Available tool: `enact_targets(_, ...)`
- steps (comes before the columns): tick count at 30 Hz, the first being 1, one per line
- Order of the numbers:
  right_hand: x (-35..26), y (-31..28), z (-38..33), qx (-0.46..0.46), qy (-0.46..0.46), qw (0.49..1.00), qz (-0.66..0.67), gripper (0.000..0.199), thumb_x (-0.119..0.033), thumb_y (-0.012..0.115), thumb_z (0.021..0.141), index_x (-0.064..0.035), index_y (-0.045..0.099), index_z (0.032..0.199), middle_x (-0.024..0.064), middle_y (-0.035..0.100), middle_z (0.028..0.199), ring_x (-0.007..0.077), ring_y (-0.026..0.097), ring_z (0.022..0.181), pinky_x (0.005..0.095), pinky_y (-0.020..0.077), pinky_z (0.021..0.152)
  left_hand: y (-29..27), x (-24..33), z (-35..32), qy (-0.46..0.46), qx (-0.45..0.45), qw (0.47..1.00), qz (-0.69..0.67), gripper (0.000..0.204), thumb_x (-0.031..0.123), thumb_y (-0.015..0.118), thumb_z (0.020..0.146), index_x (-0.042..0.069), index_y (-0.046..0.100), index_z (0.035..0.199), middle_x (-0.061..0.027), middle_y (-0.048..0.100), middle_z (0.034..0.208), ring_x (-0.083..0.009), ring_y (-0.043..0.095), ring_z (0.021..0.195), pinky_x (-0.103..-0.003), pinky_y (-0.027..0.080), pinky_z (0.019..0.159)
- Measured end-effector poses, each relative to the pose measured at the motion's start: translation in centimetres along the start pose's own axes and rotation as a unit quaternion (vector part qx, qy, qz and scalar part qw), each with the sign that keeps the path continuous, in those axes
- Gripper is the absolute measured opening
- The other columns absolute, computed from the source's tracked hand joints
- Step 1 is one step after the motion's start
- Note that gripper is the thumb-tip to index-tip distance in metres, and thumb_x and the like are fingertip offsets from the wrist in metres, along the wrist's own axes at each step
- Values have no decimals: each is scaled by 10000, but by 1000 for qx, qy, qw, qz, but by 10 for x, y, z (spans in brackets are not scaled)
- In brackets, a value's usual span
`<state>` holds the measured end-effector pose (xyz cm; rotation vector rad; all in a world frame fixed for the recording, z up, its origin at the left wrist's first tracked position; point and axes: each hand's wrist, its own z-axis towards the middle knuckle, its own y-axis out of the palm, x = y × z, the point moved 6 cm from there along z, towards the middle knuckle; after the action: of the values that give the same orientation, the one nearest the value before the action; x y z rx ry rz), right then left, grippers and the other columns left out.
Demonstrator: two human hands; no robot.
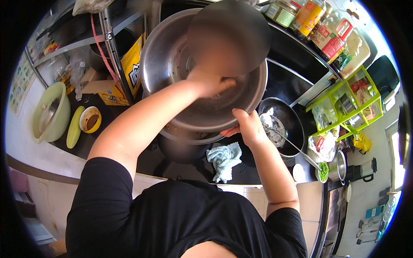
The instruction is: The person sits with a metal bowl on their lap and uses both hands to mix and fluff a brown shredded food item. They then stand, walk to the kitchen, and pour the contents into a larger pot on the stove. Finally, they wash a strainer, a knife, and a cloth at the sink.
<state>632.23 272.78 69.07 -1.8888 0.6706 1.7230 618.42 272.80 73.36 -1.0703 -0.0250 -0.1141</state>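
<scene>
A large stainless steel basin (172,64) is tilted toward me over another wide metal vessel (172,131). My right hand (247,124) grips its near right rim, with the thumb inside and the fingers beneath. My left hand (206,84) reaches across the basin's hollow. One of its digits points right; a round blur covers the others, so whether it holds anything is hidden. Below the basin, a crumpled pale blue cloth (225,161) lies on the black counter. Right of my right hand stands a black wok (292,129) with a metal ladle (282,136) resting in it.
On the left are a green basin (60,112), a pale green gourd (75,127), a yellow bowl (97,124) and a metal rack post (112,56). Bottles (333,34) line the far right. A green shelf (363,96) and chopped greens (323,171) sit to the right.
</scene>
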Motion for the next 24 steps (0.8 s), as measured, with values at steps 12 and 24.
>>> enact_targets(12,-5,-40,11,97,-45,994,-4,383,-164,382,827,132,459,1057,228,621,825,272,640,600,301,547,506,28,-49,-19,-97,-111,978,144,728,459,431,888,-30,200,1376,-229,175,1437,-377,181,1329,-425,169,1089)
enact_targets(24,3,-40,27,114,-114,987,-6,314,-142,403,876,109,464,1055,199,614,863,252,641,616,273,538,495,34,-36,-26,-47,-160,985,50,703,487,458,862,-45,349,1308,-229,297,1389,-339,257,1310,-395,193,1086)
